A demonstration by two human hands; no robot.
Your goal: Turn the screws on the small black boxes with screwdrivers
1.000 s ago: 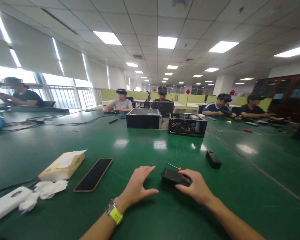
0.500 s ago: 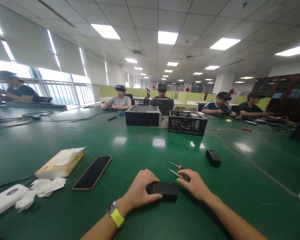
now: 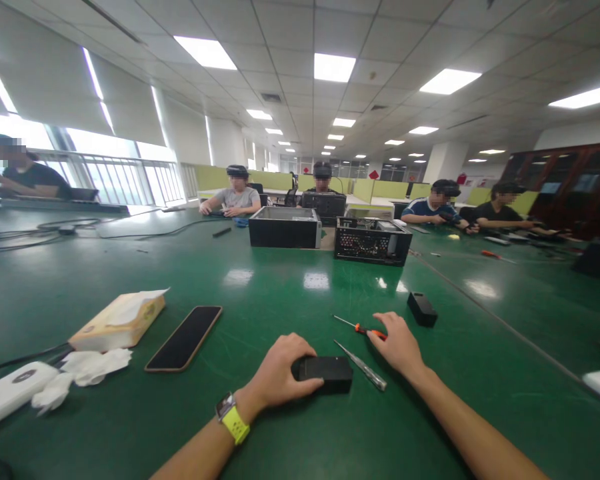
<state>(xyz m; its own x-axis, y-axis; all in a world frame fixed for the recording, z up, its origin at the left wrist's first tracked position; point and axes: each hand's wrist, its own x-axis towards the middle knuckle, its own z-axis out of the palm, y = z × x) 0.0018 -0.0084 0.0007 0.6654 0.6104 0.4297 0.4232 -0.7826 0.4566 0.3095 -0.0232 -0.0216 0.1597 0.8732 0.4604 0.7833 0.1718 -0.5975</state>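
My left hand [image 3: 283, 372], with a yellow-strapped watch on its wrist, is closed round the left end of a black rectangular box [image 3: 336, 375] lying on the green table. Just right of the box lies a screwdriver with a clear handle [image 3: 367, 371], touched by neither hand. Farther back is a screwdriver with an orange and black handle [image 3: 364, 330]. My right hand [image 3: 399, 341] is open at the handle end of that screwdriver, thumb and fingers apart; whether it touches the handle I cannot tell. A second small black box [image 3: 423, 309] stands behind and right of this hand.
A phone [image 3: 185, 339], a tissue pack [image 3: 120, 320], crumpled tissues [image 3: 93, 367] and a white device [image 3: 15, 393] lie on the left. Two black computer cases [image 3: 284, 229] stand farther back. Several people sit around the table [image 3: 260, 307]. Cables [image 3: 60, 230] run across the far left.
My right hand has moved away from the clear-handled screwdriver, back and to the right, toward the orange-handled one. The clear-handled screwdriver now lies fully visible. My left hand keeps its hold on the box.
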